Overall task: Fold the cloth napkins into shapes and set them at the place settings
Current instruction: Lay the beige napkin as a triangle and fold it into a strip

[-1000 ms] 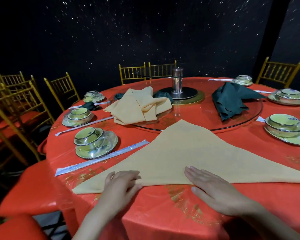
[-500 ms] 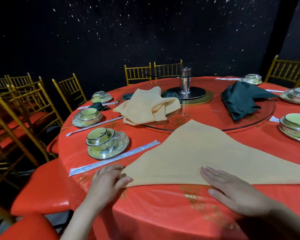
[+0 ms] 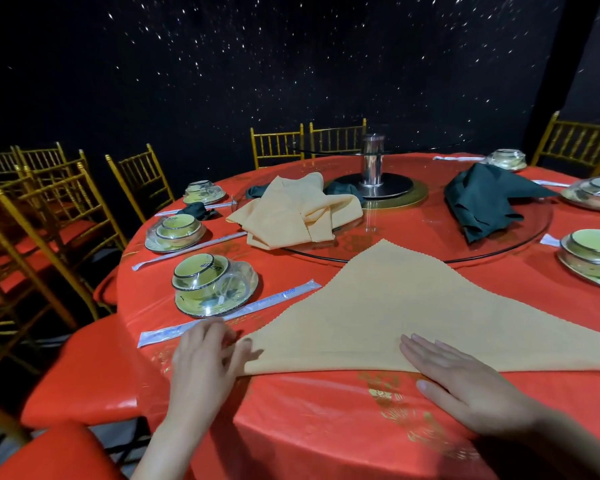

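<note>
- The napkin (image 3: pixel 413 317) lies flat as a tan triangle at the 6 o'clock edge of the table (image 3: pixel 326 427). Its long folded edge is nearest the person and its tip points to 12 o'clock.
- The left hand (image 3: pixel 205 362) is at the napkin's 9 o'clock corner. Its fingers are curled and the thumb lies on the cloth, so it seems to pinch that corner, though blur softens the detail.
- The right hand (image 3: pixel 465 382) is spread wide with straight fingers, pressing down on the middle of the folded edge and holding nothing.
- Step in hand, as I judge it: the first diagonal fold is made and the shaping has just begun, with no place yet given its napkin.
- The next move likely calls for bringing the pinched corner toward the tip while the flat hand keeps the middle from sliding on the slick cover.
- At 11 o'clock, a loose pile of tan cloths (image 3: pixel 291 216) rests on the glass turntable (image 3: pixel 413 223). Dark green cloths (image 3: pixel 482 202) lie at 1 o'clock.
- At 10 o'clock a wrapped bowl set (image 3: pixel 208 278) stands just beyond a chopstick sleeve (image 3: pixel 229 315), whose end touches the napkin's edge.
- Gold chairs (image 3: pixel 139 178) ring the table from 9 to 2 o'clock.
</note>
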{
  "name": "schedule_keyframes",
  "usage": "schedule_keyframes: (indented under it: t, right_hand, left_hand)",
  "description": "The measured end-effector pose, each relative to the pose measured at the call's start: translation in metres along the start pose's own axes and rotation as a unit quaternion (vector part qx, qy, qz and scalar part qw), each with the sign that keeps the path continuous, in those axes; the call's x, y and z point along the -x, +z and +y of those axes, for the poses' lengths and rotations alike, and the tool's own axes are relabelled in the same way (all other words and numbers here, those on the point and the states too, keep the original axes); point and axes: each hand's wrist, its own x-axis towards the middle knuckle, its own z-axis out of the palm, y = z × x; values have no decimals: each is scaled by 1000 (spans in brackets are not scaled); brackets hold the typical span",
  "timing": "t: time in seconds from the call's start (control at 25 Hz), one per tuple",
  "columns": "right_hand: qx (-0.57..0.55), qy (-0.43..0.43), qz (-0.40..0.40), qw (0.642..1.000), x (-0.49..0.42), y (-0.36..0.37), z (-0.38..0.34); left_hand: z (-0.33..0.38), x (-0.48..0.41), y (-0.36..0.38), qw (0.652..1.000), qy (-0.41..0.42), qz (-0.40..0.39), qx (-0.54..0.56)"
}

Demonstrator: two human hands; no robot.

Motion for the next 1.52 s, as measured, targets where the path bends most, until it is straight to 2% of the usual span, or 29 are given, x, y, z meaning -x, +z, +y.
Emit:
schedule_keyframes:
  t: [0.12, 0.2, 0.28, 0.36, 0.48, 0.64, 0.76, 0.92, 1.08, 1.2, 1.32, 1.4, 1.44, 1.52]
  right_hand:
    - [1, 1, 10, 1000, 1, 3, 1]
    - [10, -4, 25, 1000, 0, 7, 4]
    - [3, -2, 33, 999, -2, 10, 5]
    - [-45, 0, 42, 998, -3, 10, 7]
    - [-106, 23, 112, 988, 7, 5, 18]
    - [13, 26, 246, 969, 26, 4, 36]
    - [34, 28, 283, 958, 34, 6, 42]
    - [25, 30, 283, 958, 38, 9, 40]
    - [-49, 113, 258, 958, 24, -1, 45]
    - [-31, 163, 222, 961, 16, -6, 47]
    - [-38, 212, 216, 952, 17, -3, 50]
    - [-77, 221, 219, 947, 17, 0, 49]
    - [-89, 221, 219, 946, 17, 1, 48]
    - [-95, 220, 217, 946, 17, 1, 48]
  left_hand:
    - [66, 10, 12, 974, 178, -63, 123]
    - [100, 18, 29, 954, 248, -114, 124]
    - [117, 17, 42, 946, 284, -130, 86]
    - [122, 10, 46, 948, 281, -139, 51]
    - [120, 3, 50, 948, 271, -161, 49]
    - [123, -1, 52, 950, 277, -141, 6]
    - [125, -3, 46, 947, 294, -132, -12]
    - [120, 1, 38, 944, 276, -181, -11]
    - [129, -5, 38, 963, 128, -228, 58]
    - [134, -12, 41, 958, 76, -271, 55]
    - [131, -16, 41, 958, 67, -278, 14]
    - [136, -14, 45, 971, 63, -230, -20]
    - [145, -11, 48, 975, 87, -203, 1]
    - [178, -1, 53, 962, 167, -205, 66]
